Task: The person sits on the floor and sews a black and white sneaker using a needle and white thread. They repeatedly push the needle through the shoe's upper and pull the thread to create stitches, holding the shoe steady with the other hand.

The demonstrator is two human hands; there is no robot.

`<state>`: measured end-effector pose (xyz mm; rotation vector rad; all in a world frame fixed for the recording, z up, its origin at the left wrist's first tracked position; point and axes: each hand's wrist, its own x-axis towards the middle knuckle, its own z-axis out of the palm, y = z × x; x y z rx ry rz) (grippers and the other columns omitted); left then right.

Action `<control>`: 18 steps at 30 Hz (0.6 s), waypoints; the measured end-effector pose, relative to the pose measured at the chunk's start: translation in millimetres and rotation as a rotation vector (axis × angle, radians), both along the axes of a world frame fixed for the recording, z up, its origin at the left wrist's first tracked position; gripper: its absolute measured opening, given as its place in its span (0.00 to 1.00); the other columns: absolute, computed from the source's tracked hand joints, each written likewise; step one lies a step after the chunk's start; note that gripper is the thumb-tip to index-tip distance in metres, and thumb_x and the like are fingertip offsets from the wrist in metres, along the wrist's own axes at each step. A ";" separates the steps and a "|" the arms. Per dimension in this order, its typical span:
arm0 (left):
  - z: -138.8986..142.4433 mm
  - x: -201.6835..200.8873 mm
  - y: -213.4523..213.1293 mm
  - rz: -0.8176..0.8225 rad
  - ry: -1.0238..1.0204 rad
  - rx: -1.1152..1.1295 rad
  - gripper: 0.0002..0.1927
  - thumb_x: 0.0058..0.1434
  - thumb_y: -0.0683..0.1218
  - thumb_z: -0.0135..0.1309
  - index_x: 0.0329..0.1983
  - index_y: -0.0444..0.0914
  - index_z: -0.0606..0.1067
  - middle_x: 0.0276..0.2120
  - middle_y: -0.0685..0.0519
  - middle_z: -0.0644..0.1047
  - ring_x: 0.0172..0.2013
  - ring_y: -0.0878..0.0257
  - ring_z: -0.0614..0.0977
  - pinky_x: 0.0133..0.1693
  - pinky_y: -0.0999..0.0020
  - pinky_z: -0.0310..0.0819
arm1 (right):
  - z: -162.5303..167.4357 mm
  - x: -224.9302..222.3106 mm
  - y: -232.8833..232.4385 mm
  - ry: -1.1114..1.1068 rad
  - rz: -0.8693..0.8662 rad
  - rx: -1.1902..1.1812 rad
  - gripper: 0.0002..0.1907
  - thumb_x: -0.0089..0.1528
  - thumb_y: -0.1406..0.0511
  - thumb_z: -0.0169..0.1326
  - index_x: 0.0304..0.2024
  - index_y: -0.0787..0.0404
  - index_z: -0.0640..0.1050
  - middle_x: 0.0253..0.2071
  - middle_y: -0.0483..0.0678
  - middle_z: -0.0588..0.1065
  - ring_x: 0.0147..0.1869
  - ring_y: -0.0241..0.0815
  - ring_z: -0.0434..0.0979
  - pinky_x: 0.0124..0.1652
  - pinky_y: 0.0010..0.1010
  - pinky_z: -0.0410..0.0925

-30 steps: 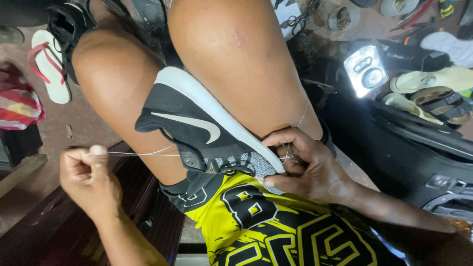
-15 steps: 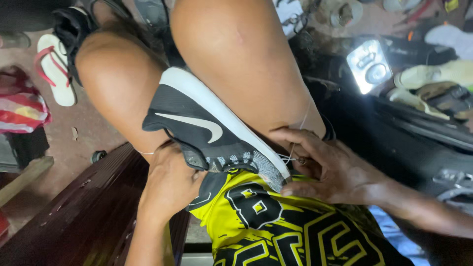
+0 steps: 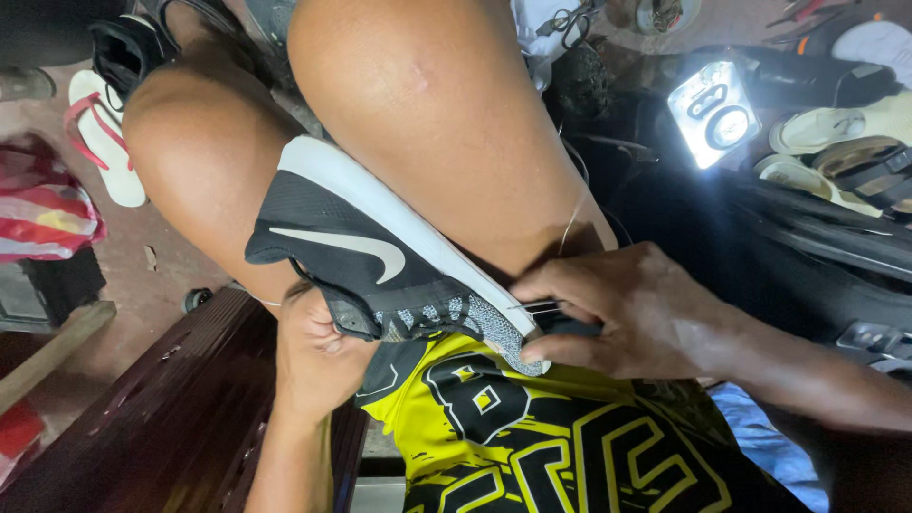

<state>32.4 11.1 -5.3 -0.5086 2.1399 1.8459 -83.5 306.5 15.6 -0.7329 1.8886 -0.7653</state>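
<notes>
Judging by its build, I take the sneaker (image 3: 366, 261) for a light thing — soft and yielding in the knit upper, stiffer and springier along the white sole edge, nothing fragile about it. It sits wedged between my two bare thighs, sole side turned up toward the right leg, toe pointing away from me and heel near my lap. That wedge does most of the holding, so I would keep my hands on the firm parts: the sole rim and the heel, not the mesh, which would likely buckle under a pinch.

My left hand (image 3: 318, 351) presses against the underside of the shoe near the heel; its fingers are tucked behind the upper, so I cannot tell whether they are curled closed or spread. My right hand (image 3: 632, 313) is closed narrowly on a thin dark tool (image 3: 560, 318), its tip at the seam where sole meets upper. A fine thread (image 3: 571, 220) runs up from that spot across my right thigh — slippery stuff, I would guess, and easy to lose.

The shoe is black with a white curved mark on the side, a speckled grey-and-white knit patch at the heel, and a clean white midsole. Below it lies my yellow-and-black shorts (image 3: 532, 432).
</notes>
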 end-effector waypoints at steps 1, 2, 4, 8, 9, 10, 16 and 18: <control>-0.8 0.7 1.6 -0.002 -0.016 0.004 0.03 0.55 0.33 0.57 0.32 0.33 0.77 0.29 0.52 0.81 0.31 0.63 0.80 0.37 0.68 0.75 | -1.4 -3.5 2.0 0.027 -0.013 -0.063 0.22 0.58 0.50 0.63 0.47 0.56 0.78 0.38 0.45 0.82 0.31 0.36 0.84 0.32 0.31 0.77; -1.2 1.8 2.9 0.001 -0.034 0.008 0.04 0.55 0.33 0.57 0.33 0.32 0.77 0.30 0.53 0.81 0.32 0.65 0.80 0.37 0.69 0.75 | -1.1 -8.7 5.3 0.051 -0.022 -0.127 0.17 0.61 0.52 0.61 0.43 0.55 0.79 0.35 0.42 0.82 0.31 0.34 0.84 0.33 0.30 0.77; -3.2 2.8 2.2 -0.032 -0.055 -0.016 0.06 0.54 0.34 0.57 0.36 0.32 0.77 0.31 0.52 0.80 0.33 0.65 0.80 0.38 0.68 0.75 | 0.2 -16.2 8.7 0.033 -0.067 -0.174 0.12 0.63 0.55 0.60 0.38 0.56 0.80 0.31 0.41 0.81 0.30 0.32 0.82 0.31 0.28 0.75; -6.7 0.3 -10.4 -0.238 -0.011 -0.149 0.11 0.51 0.37 0.56 0.39 0.33 0.76 0.36 0.45 0.80 0.40 0.51 0.81 0.45 0.62 0.75 | 7.3 -23.6 13.3 -0.173 -0.319 -0.475 0.12 0.69 0.61 0.53 0.34 0.61 0.72 0.37 0.50 0.76 0.36 0.38 0.76 0.35 0.30 0.71; -5.9 0.1 -12.5 -0.297 0.007 -0.190 0.11 0.51 0.38 0.55 0.39 0.33 0.76 0.38 0.43 0.80 0.43 0.47 0.81 0.47 0.60 0.74 | 7.7 -22.3 12.2 -0.244 -0.398 -0.647 0.15 0.72 0.62 0.49 0.31 0.61 0.69 0.41 0.52 0.75 0.40 0.40 0.75 0.39 0.31 0.71; -4.3 -0.1 -13.6 -0.320 0.024 -0.245 0.15 0.50 0.39 0.56 0.42 0.33 0.76 0.41 0.40 0.79 0.45 0.43 0.80 0.48 0.56 0.73 | 8.1 -19.5 10.5 -0.363 -0.482 -0.645 0.15 0.72 0.62 0.48 0.32 0.62 0.69 0.42 0.53 0.76 0.38 0.36 0.72 0.36 0.29 0.68; 2.7 -18.2 -17.6 -0.566 -0.098 -0.371 0.21 0.49 0.50 0.63 0.44 0.37 0.79 0.44 0.40 0.81 0.48 0.37 0.78 0.50 0.49 0.71 | -3.3 -6.2 -6.7 -0.854 -0.636 -0.832 0.13 0.75 0.61 0.44 0.37 0.61 0.68 0.33 0.47 0.74 0.36 0.37 0.72 0.28 0.22 0.60; 3.8 -24.5 -17.7 -0.542 -0.248 -0.364 0.22 0.46 0.51 0.62 0.44 0.39 0.79 0.44 0.44 0.82 0.49 0.41 0.79 0.49 0.52 0.73 | -7.8 -5.0 -15.2 -0.757 -0.545 -0.830 0.12 0.78 0.61 0.43 0.41 0.61 0.69 0.31 0.43 0.71 0.30 0.29 0.66 0.32 0.24 0.62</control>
